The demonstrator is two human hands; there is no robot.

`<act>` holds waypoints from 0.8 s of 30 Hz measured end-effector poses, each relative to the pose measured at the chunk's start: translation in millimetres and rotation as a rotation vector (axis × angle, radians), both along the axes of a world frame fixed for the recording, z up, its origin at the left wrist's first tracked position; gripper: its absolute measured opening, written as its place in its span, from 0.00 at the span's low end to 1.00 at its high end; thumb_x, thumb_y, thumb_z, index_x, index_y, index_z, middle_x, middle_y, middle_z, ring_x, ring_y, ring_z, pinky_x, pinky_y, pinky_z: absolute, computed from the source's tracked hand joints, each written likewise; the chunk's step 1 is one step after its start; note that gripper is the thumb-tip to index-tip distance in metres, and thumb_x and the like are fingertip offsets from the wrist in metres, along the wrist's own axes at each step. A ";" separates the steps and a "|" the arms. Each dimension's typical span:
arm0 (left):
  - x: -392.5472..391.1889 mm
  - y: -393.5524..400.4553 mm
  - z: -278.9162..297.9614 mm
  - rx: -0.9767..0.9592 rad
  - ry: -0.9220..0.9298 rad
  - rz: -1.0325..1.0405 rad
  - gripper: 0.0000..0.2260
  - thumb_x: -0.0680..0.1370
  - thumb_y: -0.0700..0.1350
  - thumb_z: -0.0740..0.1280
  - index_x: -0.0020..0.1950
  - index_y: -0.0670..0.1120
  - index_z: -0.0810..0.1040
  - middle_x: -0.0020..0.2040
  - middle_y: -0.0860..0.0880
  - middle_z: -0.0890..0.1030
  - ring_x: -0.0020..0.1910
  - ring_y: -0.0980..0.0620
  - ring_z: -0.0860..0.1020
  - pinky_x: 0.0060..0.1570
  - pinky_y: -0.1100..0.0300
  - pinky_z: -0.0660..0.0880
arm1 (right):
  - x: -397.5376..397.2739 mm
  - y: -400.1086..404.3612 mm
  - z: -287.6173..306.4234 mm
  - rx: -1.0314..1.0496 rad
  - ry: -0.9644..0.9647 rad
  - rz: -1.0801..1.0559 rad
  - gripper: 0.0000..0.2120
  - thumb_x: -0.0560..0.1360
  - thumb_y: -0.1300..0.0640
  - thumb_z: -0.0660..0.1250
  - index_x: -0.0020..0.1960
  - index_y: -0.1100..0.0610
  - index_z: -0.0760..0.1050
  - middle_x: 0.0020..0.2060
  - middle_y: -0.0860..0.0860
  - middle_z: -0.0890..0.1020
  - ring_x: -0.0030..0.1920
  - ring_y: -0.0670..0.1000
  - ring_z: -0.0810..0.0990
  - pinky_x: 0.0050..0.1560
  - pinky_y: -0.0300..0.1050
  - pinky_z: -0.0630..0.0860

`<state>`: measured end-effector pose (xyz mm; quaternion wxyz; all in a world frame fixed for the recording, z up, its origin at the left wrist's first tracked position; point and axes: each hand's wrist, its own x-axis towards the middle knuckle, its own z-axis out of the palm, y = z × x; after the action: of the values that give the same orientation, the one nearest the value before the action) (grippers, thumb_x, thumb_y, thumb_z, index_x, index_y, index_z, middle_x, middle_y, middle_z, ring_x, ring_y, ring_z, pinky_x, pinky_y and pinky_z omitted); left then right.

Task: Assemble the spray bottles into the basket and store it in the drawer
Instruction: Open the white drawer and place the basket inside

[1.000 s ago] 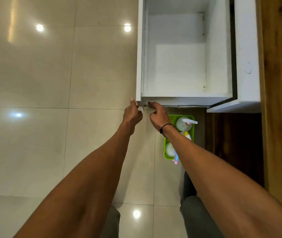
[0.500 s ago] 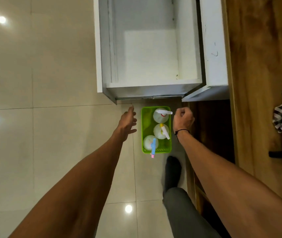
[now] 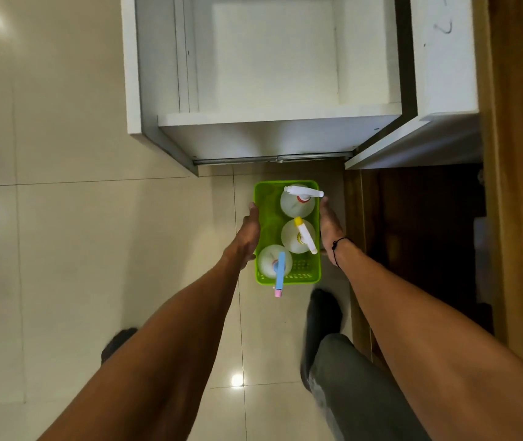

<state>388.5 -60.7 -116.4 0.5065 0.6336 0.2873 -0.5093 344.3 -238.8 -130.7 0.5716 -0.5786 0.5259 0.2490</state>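
- Head view: within the last second, both hands were taken off the front edge of the open drawer [image 3: 280,114] and brought down to the green basket [image 3: 268,222] on the floor; the drawer was left pulled out and empty.
- By this change the opening step was judged done, with the lift of the basket into the drawer as the step in hand.
- The left grip [image 3: 247,235] was laid flat against the basket's left wall and the right grip [image 3: 330,229] against its right wall, fingers extended, not curled round anything; contact appeared made, but whether the basket was squeezed or lifted could not be told.
- The basket was held between the two grips, with three spray bottles upright inside: a white-headed bottle [image 3: 298,200] beyond the fingertips, a yellow-headed bottle [image 3: 299,237] level with the palms, a blue-headed bottle [image 3: 274,262] nearer the wrists.
- The drawer lay ahead of and above both grips.
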 end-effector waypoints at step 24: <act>17.9 52.4 360.1 -0.023 -0.122 -0.056 0.33 0.81 0.75 0.47 0.75 0.58 0.74 0.65 0.49 0.82 0.64 0.49 0.80 0.49 0.53 0.78 | 5.8 30.3 364.5 0.055 -0.158 -0.097 0.32 0.85 0.34 0.46 0.84 0.49 0.60 0.83 0.52 0.65 0.82 0.56 0.65 0.81 0.65 0.61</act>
<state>406.3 -8.3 243.7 0.5158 0.6656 0.2322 -0.4869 350.1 -208.5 233.9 0.6382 -0.5545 0.4995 0.1890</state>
